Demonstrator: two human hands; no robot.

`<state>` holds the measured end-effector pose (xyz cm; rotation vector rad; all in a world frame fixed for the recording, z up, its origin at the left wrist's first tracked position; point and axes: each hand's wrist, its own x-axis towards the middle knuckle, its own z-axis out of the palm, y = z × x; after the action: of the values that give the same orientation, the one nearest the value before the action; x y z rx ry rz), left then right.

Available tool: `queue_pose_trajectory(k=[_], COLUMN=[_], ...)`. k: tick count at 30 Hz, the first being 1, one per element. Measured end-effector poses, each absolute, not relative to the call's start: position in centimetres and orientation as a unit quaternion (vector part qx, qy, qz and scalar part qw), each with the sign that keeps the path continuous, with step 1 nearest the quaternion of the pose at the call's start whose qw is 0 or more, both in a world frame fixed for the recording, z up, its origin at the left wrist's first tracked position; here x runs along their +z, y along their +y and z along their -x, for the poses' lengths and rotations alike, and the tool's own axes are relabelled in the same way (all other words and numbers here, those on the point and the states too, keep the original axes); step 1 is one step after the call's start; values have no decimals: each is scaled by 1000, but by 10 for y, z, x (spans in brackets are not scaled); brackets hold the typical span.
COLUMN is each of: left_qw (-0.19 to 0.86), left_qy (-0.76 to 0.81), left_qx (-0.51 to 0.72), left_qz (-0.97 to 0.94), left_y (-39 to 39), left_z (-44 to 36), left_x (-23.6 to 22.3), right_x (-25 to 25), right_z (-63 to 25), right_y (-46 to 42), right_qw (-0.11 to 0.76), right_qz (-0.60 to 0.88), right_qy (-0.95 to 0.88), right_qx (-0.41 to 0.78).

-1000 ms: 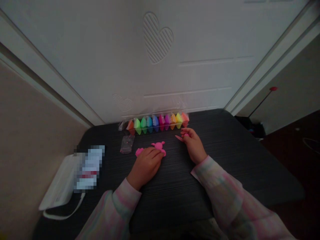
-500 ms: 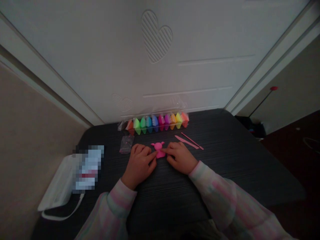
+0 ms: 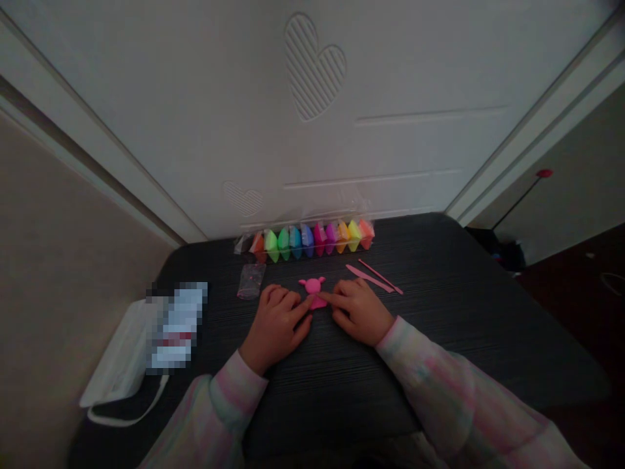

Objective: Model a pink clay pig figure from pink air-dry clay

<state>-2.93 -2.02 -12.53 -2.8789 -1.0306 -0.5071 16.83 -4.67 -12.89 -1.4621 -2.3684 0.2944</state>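
Note:
A small pink clay figure [image 3: 313, 286] with a round head, two ear-like pieces and a wider body lies on the dark table. My left hand [image 3: 277, 324] is at its left, index fingertip stretched onto the body just below the head. From the other side, the index finger of my right hand [image 3: 360, 312] touches the same spot. The two fingertips nearly meet and cover part of the body. On both hands the thumb stands apart from the index finger, while the other fingers are bent. Neither hand grips the figure by itself.
Behind the figure stands a row of coloured clay packs [image 3: 307, 241]. A clear plastic bag [image 3: 251, 281] lies left, a pink clay knife [image 3: 368, 278] and thin pink stick [image 3: 381, 277] right. A white box [image 3: 120, 358] with a cable and a blurred-out item [image 3: 178, 326] are far left.
The whole view has shifted slightly, so things appear a little further right. Both index fingertips stay on the pink clay figure, now slightly closer together.

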Motion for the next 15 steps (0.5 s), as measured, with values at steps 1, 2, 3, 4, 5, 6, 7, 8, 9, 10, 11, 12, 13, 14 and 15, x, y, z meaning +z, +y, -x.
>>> queue_pose_trajectory(k=[1, 2, 3, 4, 5, 6, 7, 8, 9, 10, 11, 12, 13, 14, 15], left_qw=[20, 18, 16, 13, 12, 10, 8, 6, 4, 2, 1, 0, -1, -1, -2], left_qy=[-328, -326, -326, -327, -329, -330, -331, -332, -332, -333, -335, -336, -337, -337, -336], left_qx=[-160, -157, -153, -150, -148, -147, -145, -145, -146, -147, -147, -148, -149, -151, -152], left_qz=[931, 932, 933, 933, 933, 932, 932, 932, 932, 931, 931, 930, 930, 929, 930], left_y=[-21, -21, -22, -22, -22, -21, -21, -21, -21, -21, -21, -21, -21, -22, -22], left_z=[30, 31, 32, 33, 34, 34, 34, 34, 34, 33, 33, 33, 33, 33, 33], left_x=[-126, -126, -126, -126, -126, -126, -126, -126, -127, -127, -128, -129, -129, -130, -130], right_x=[-129, -130, -130, -131, -132, -132, -132, -132, -132, -132, -132, -132, -131, -131, -131], right_z=[-170, -171, -172, -173, -173, -173, -173, -173, -173, -172, -172, -172, -171, -171, -170], right_y=[-48, -50, -51, -52, -53, -54, -54, -54, -54, -55, -55, -55, -55, -55, -56], right_qw=[164, 155, 146, 137, 129, 123, 119, 116, 115, 115, 115, 115, 114, 113, 112], right_qz=[510, 506, 503, 502, 503, 504, 505, 506, 507, 508, 509, 508, 506, 503, 500], right_qy=[-839, -844, -848, -850, -851, -851, -851, -851, -850, -850, -850, -851, -852, -854, -856], right_qx=[96, 89, 84, 82, 81, 80, 80, 80, 80, 78, 76, 74, 72, 71, 72])
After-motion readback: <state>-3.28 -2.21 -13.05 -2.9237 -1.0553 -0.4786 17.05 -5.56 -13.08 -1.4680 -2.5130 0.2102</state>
